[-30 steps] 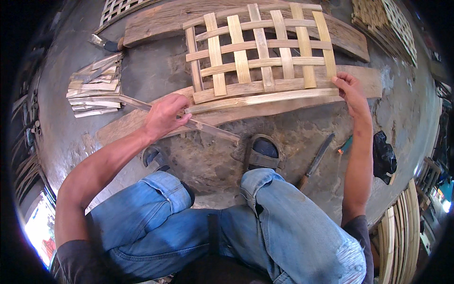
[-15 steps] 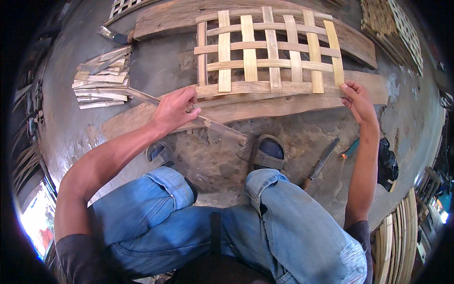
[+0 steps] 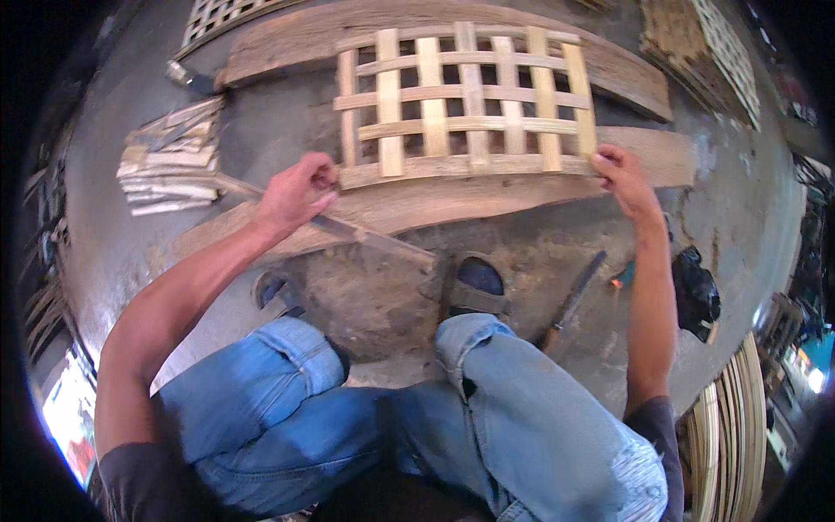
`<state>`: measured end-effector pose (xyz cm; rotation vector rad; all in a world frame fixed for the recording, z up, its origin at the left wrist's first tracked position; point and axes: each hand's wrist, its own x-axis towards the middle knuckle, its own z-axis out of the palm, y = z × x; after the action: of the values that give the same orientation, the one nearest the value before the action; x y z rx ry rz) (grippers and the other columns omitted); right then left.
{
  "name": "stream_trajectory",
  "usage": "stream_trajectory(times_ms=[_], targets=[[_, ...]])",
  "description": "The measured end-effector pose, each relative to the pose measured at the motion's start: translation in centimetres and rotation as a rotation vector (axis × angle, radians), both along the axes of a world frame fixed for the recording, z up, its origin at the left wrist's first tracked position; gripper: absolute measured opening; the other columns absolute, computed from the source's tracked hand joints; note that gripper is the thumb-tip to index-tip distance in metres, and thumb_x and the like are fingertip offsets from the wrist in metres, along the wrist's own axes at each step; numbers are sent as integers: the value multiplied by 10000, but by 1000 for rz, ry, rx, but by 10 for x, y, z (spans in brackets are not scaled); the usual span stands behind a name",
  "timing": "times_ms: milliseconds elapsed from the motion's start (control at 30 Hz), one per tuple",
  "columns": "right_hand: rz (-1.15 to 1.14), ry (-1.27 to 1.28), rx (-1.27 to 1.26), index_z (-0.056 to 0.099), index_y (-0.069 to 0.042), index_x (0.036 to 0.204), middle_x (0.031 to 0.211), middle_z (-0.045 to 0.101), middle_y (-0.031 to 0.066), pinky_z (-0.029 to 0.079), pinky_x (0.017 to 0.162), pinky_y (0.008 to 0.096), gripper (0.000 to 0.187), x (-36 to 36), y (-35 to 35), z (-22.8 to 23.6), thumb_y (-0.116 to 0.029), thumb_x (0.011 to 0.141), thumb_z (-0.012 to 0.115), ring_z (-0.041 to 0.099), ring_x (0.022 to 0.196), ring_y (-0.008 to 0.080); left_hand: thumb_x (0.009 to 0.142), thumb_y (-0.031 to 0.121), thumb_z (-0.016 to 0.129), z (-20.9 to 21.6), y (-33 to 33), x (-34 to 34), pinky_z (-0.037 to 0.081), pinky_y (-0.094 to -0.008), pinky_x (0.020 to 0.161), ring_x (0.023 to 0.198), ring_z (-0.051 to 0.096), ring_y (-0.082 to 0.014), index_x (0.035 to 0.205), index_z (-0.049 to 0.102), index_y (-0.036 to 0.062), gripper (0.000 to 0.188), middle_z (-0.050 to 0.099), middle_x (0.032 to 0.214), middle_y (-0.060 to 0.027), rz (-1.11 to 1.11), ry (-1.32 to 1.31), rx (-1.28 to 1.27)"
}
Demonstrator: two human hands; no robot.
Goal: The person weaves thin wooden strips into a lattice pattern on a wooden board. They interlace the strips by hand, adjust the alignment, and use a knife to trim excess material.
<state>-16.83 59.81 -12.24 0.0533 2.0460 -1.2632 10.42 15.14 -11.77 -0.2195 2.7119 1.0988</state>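
Observation:
A woven lattice panel (image 3: 442, 95) of pale, flat bamboo-like strips rests across two wooden boards in front of me. My left hand (image 3: 297, 198) is at its near left corner, the fingers curled in against the end of the near strip; the exact contact is partly hidden. At the near right corner, my right hand (image 3: 624, 181) pinches the panel between thumb and fingers. A loose narrow strip (image 3: 374, 241) slants across the near board below my left hand, its far end toward a pile of short split pieces (image 3: 171, 165) on the left.
The near board (image 3: 452, 206) and far board (image 3: 287, 43) lie on a stained concrete floor. A long-bladed knife (image 3: 574, 300) lies right of my sandalled foot, with a black plastic bag (image 3: 696, 291) beyond. Long strips (image 3: 735, 426) are bundled at lower right; stacked panels (image 3: 704, 52) stand far right.
The whole view has shifted slightly, so the panel, boards and hands appear farther left and a little lower. Both hands stay at the panel's near corners.

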Motion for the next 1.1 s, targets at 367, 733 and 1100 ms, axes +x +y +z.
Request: stream_trajectory(times_ms=[367, 733, 1100], targets=[[34, -7, 25, 642, -66, 1069, 846, 617, -41, 433, 593, 184, 235, 1, -9, 10, -201, 885, 700, 547, 695, 41, 781, 28, 732, -2, -13, -3, 542, -320, 796, 876, 653, -203, 1109, 487, 57, 411, 636, 953, -84, -60, 34, 82], [-66, -63, 6, 626, -78, 1088, 865, 600, -54, 439, 622, 172, 246, 4, -11, 12, -217, 896, 691, 523, 728, 34, 825, 38, 673, -8, -21, 4, 545, -349, 784, 870, 678, -269, 1162, 462, 72, 399, 660, 947, -121, -59, 66, 13], [-75, -73, -22, 622, -87, 1087, 865, 603, -54, 462, 623, 180, 217, 0, -6, 14, -215, 917, 665, 546, 697, 42, 882, 64, 608, 1, -24, -18, 517, -331, 687, 735, 666, -203, 1222, 430, 71, 384, 680, 812, -100, -39, -128, 164]])
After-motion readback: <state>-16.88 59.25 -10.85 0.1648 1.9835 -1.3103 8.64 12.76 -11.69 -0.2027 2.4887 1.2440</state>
